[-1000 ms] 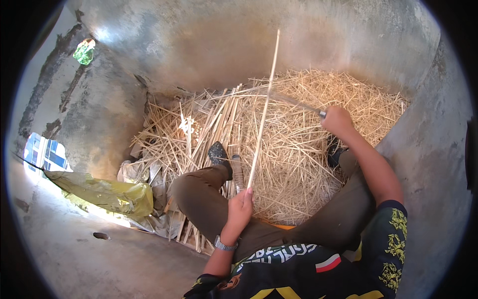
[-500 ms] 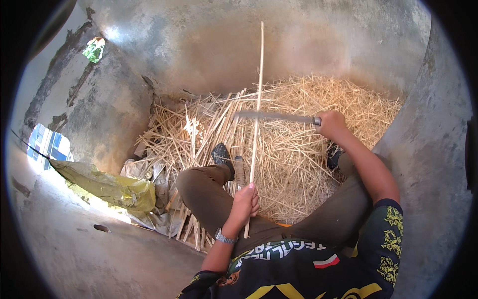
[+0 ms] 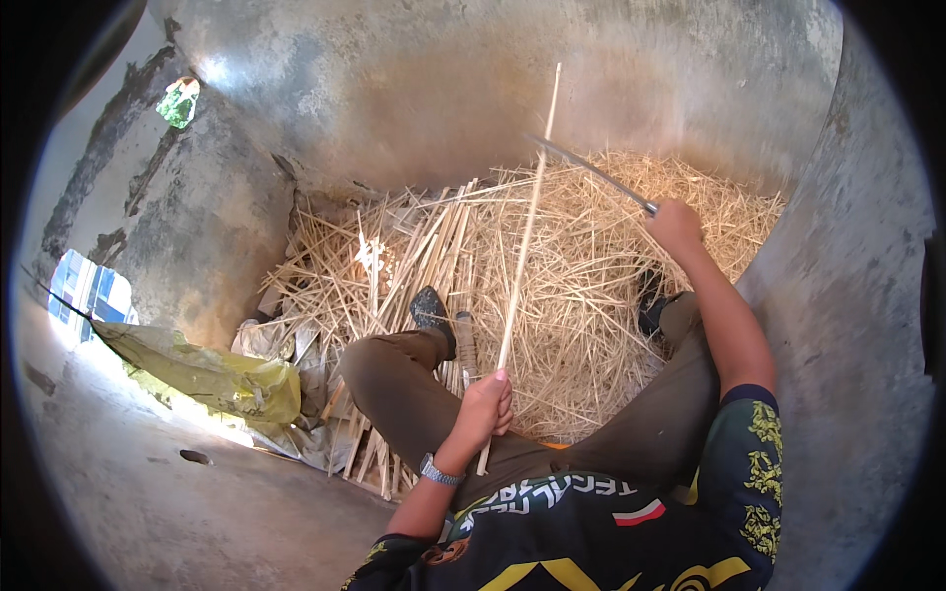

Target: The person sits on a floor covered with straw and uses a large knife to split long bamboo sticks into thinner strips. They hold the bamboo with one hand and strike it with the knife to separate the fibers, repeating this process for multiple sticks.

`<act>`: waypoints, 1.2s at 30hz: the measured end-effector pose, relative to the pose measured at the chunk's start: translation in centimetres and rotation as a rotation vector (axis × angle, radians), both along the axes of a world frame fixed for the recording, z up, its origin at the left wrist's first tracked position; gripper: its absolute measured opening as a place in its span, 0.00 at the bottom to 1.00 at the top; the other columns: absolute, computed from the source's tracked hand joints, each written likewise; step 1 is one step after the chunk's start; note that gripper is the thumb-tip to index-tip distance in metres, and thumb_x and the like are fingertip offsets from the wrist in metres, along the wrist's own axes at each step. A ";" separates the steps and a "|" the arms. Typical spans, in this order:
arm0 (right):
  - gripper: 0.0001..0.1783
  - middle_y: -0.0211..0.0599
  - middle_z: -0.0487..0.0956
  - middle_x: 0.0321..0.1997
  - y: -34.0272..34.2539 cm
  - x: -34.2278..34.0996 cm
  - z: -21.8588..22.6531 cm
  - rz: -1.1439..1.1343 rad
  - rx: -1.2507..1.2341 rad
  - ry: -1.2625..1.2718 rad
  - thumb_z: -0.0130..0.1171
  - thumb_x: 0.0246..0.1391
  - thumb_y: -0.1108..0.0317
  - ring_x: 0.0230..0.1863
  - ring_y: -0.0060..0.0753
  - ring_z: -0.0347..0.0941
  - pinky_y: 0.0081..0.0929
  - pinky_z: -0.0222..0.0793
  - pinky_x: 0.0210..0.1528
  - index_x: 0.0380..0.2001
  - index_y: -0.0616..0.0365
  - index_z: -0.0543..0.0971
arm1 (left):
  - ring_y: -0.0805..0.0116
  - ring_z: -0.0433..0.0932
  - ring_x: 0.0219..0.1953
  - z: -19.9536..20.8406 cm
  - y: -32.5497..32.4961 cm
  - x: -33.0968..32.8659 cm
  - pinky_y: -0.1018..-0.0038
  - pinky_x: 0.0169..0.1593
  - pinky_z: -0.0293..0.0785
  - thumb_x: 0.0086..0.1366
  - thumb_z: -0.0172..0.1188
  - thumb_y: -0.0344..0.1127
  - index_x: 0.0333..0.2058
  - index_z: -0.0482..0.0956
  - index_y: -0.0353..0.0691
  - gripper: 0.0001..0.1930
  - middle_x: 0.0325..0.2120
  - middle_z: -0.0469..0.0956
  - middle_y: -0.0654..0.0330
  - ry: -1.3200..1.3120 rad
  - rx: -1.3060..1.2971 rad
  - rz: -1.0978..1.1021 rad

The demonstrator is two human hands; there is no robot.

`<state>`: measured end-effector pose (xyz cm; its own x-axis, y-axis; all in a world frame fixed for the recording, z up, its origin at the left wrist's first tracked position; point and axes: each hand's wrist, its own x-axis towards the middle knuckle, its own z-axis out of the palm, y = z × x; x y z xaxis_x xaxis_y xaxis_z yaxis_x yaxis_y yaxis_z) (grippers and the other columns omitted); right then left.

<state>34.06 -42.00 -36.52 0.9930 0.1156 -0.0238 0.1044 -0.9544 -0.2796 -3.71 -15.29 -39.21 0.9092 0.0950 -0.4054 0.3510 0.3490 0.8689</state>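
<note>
A long, thin, pale strip of split bamboo or wood (image 3: 525, 256) rises from my left hand (image 3: 484, 405), which is closed around its lower part. The strip's short bottom end sticks out below the fist, over my lap. My right hand (image 3: 677, 226) grips the handle of a long-bladed knife (image 3: 601, 178). The blade points up and to the left, and its blurred tip meets or crosses the upper part of the strip. Whether the edge touches the strip I cannot tell. Most of the knife handle is hidden in my fist.
Thin pale shavings (image 3: 581, 286) cover the floor between and beyond my legs. A bundle of split strips (image 3: 434, 236) lies left of them, beside a wrapped handle-like piece (image 3: 466, 345). Concrete walls (image 3: 473, 108) enclose me closely. A yellow sack (image 3: 222, 374) hangs at the left opening.
The knife has moved up along the strip and its blade has tilted, tip higher. The strip's top leans further right. My right hand has shifted slightly right and up; the left still grips the strip.
</note>
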 end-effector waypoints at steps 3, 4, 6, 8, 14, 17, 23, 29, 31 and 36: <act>0.14 0.24 0.76 0.24 -0.2 -1.8 1.7 0.021 -0.092 0.038 0.54 0.67 0.55 0.20 0.22 0.71 0.25 0.70 0.21 0.37 0.49 0.83 | 0.79 0.50 0.10 -0.6 -0.3 -0.4 0.76 0.15 0.50 0.79 0.45 0.52 0.26 0.62 0.47 0.22 0.13 0.53 0.71 0.026 0.070 -0.055; 0.13 0.24 0.77 0.24 0.3 -2.0 1.9 0.116 -0.108 -0.020 0.54 0.66 0.55 0.21 0.22 0.72 0.26 0.71 0.22 0.36 0.49 0.83 | 0.79 0.50 0.10 -0.5 -0.1 -0.2 0.77 0.15 0.51 0.79 0.45 0.52 0.26 0.62 0.47 0.22 0.13 0.53 0.71 0.021 0.065 -0.035; 0.12 0.25 0.78 0.23 0.9 -2.7 1.1 0.295 -0.139 -0.117 0.56 0.64 0.56 0.23 0.22 0.74 0.28 0.73 0.23 0.34 0.48 0.83 | 0.79 0.51 0.11 -0.3 0.1 -0.3 0.77 0.15 0.51 0.79 0.46 0.52 0.26 0.62 0.47 0.22 0.13 0.54 0.71 0.032 0.055 -0.006; 0.10 0.26 0.77 0.20 1.1 -1.8 -0.8 0.563 -0.086 -0.429 0.59 0.59 0.57 0.19 0.22 0.72 0.27 0.72 0.23 0.29 0.47 0.83 | 0.79 0.52 0.11 -0.1 -0.6 -0.2 0.77 0.16 0.52 0.79 0.46 0.52 0.26 0.62 0.47 0.22 0.13 0.55 0.70 -0.005 0.098 -0.002; 0.15 0.38 0.81 0.24 0.0 -0.1 -1.9 0.066 0.083 -0.396 0.60 0.57 0.55 0.20 0.36 0.76 0.35 0.73 0.25 0.25 0.54 0.83 | 0.80 0.55 0.12 -1.2 -0.9 -1.9 0.78 0.16 0.54 0.80 0.45 0.50 0.27 0.64 0.46 0.21 0.14 0.57 0.72 -0.089 0.246 -0.002; 0.16 0.41 0.82 0.24 -0.6 -0.3 -0.4 -0.080 0.111 -0.426 0.61 0.57 0.55 0.21 0.40 0.77 0.42 0.75 0.31 0.24 0.55 0.82 | 0.82 0.56 0.14 -2.2 -1.6 -1.1 0.79 0.18 0.54 0.80 0.46 0.49 0.27 0.66 0.45 0.21 0.15 0.59 0.73 -0.144 0.309 -0.085; 0.12 0.37 0.79 0.17 -0.8 -1.6 2.2 0.526 0.083 -0.758 0.62 0.54 0.61 0.19 0.41 0.76 0.46 0.75 0.35 0.21 0.55 0.81 | 0.82 0.57 0.15 -1.6 -1.0 -1.1 0.79 0.20 0.56 0.80 0.45 0.49 0.26 0.67 0.44 0.22 0.15 0.61 0.72 -0.125 0.325 -0.001; 0.17 0.46 0.86 0.34 -3.0 1.6 0.7 -0.241 0.117 -0.213 0.59 0.55 0.56 0.37 0.50 0.83 0.45 0.77 0.42 0.38 0.58 0.85 | 0.79 0.64 0.16 -1.8 -1.0 -2.0 0.76 0.21 0.63 0.80 0.46 0.46 0.26 0.69 0.39 0.23 0.14 0.66 0.67 -0.231 0.627 0.041; 0.23 0.52 0.85 0.39 -7.1 3.7 -2.7 -0.396 0.169 -0.170 0.59 0.54 0.53 0.43 0.52 0.83 0.44 0.77 0.44 0.44 0.61 0.84 | 0.72 0.69 0.16 1.0 -2.3 -2.0 0.72 0.22 0.66 0.79 0.47 0.44 0.26 0.70 0.38 0.21 0.14 0.68 0.61 -0.388 0.827 0.034; 0.16 0.42 0.76 0.22 -10.6 8.6 -7.1 -0.530 0.796 0.045 0.60 0.50 0.58 0.20 0.38 0.73 0.39 0.68 0.23 0.29 0.63 0.78 | 0.52 0.78 0.18 3.6 -2.8 0.0 0.61 0.22 0.71 0.77 0.50 0.40 0.32 0.72 0.36 0.14 0.17 0.75 0.49 -0.368 1.220 -0.066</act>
